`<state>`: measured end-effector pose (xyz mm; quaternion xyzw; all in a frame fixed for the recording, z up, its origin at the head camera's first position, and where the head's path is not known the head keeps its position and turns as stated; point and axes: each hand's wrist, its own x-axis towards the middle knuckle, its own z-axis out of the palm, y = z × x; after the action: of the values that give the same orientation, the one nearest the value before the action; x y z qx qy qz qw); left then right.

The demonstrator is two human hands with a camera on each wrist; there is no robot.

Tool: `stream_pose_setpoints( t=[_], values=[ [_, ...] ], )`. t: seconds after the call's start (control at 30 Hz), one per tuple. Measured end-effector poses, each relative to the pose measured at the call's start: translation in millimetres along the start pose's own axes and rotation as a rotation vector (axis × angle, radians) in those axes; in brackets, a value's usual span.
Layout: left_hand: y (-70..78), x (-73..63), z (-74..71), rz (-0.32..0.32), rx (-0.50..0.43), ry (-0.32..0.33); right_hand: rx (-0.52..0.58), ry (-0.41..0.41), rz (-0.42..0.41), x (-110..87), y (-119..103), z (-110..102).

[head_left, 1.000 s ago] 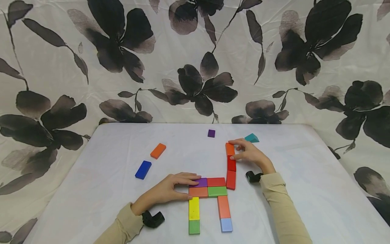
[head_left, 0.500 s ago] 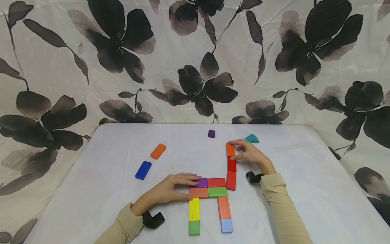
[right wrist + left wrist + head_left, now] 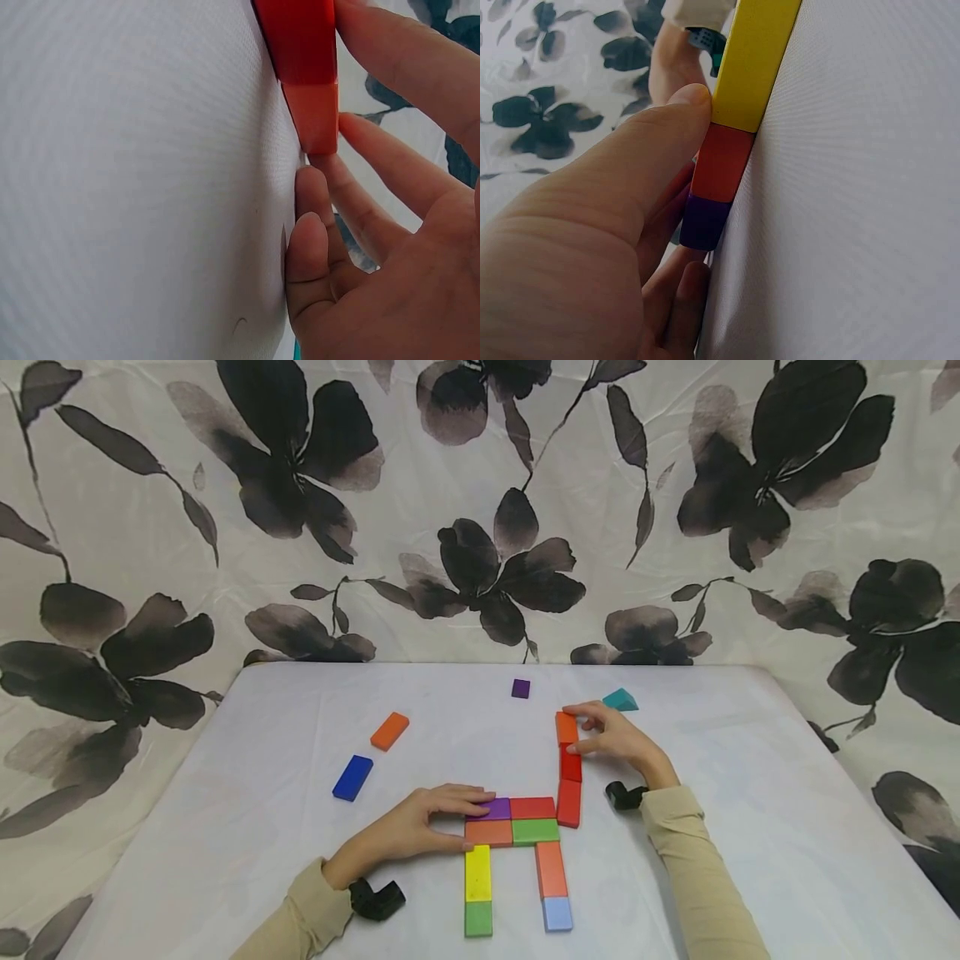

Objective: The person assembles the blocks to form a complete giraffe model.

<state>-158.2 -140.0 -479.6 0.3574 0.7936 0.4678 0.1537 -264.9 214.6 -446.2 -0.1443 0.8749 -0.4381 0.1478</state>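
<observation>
White cloth (image 3: 450, 735) across the tabletop in the head view, black-and-grey flowered fabric (image 3: 405, 510) hanging behind. Flat on the cloth, a figure of touching blocks: purple block (image 3: 497, 808) and red block (image 3: 532, 808) in the far row, salmon block (image 3: 488, 833) and green block (image 3: 536, 832) in the near row. Toward the person, two legs: yellow block (image 3: 477, 873) with green end block (image 3: 477, 919), salmon leg block (image 3: 551, 869) with pale blue block (image 3: 557, 914). At the right end, running away, lower red block (image 3: 568, 802), upper red block (image 3: 569, 766), orange tip block (image 3: 566, 729). Left hand (image 3: 416, 820) loosely spread, fingers over the purple block, thumb by the salmon-yellow seam. Right hand (image 3: 617, 737) also spread, thumb at the upper red block, forefinger at the orange tip block. Apart on the left, blue block (image 3: 352, 777) and loose orange block (image 3: 389, 732); farther off, dark purple cube (image 3: 521, 688); just beyond the right hand, teal wedge (image 3: 620, 700).

In the left wrist view, yellow, salmon and purple side faces in line, edge-on; thumb tip against the yellow, fingers partly hidden behind.

In the right wrist view, forefinger and middle finger at the orange end, thumb touching red, last two fingers bent beside the cloth; pressure impossible to tell.
</observation>
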Motion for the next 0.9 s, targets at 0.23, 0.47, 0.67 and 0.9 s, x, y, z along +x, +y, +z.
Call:
stream_pose_setpoints(
  t=[0.23, 0.47, 0.67, 0.9],
  values=[
    [-0.5, 0.5, -0.8, 0.013, -0.002, 0.001, -0.001, 0.004, 0.001, 0.0, -1.1, -0.3],
    [2.5, 0.1, -1.2, -0.012, -0.012, -0.008, -0.016, 0.008, -0.02, -0.6, -2.1, 0.7],
    [4.5, -0.8, -1.5, -0.021, -0.016, -0.012, -0.02, 0.013, -0.056, -1.8, -2.6, 0.1],
    [3.2, -1.4, -0.8, -0.026, -0.009, -0.01, 0.006, 0.02, -0.089, -2.1, -1.7, 1.3]
  ],
)
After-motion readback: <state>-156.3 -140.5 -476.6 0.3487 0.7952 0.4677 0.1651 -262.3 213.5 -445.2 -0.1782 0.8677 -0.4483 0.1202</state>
